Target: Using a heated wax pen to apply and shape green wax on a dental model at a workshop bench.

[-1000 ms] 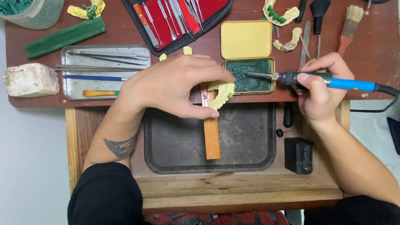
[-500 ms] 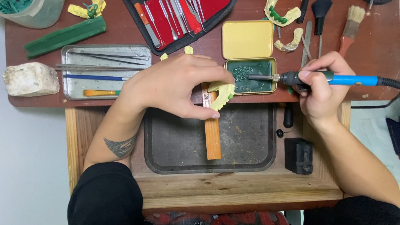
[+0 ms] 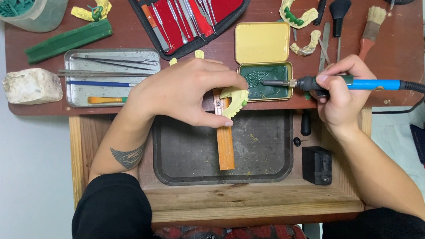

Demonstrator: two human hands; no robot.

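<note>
My left hand (image 3: 185, 92) grips a yellow dental cast (image 3: 236, 100) at the table's front edge, resting it on an orange wooden peg (image 3: 225, 141) that juts over the dark tray (image 3: 263, 157). My right hand (image 3: 340, 94) holds a blue-handled electric heating pen (image 3: 348, 84) like a pencil. Its metal tip (image 3: 271, 82) reaches into the small open tin of green wax (image 3: 271, 91), just right of the cast.
A red case of metal instruments (image 3: 188, 13) lies at the back. A steel tray with tools (image 3: 77, 97), a green wax bar (image 3: 68, 40), a white stone (image 3: 31, 85), other yellow casts (image 3: 298, 15), brushes (image 3: 369, 26) and a black box (image 3: 316, 165) surround the work spot.
The pen tip has shifted slightly within the green wax tin. My left hand and the cast have stayed in place.
</note>
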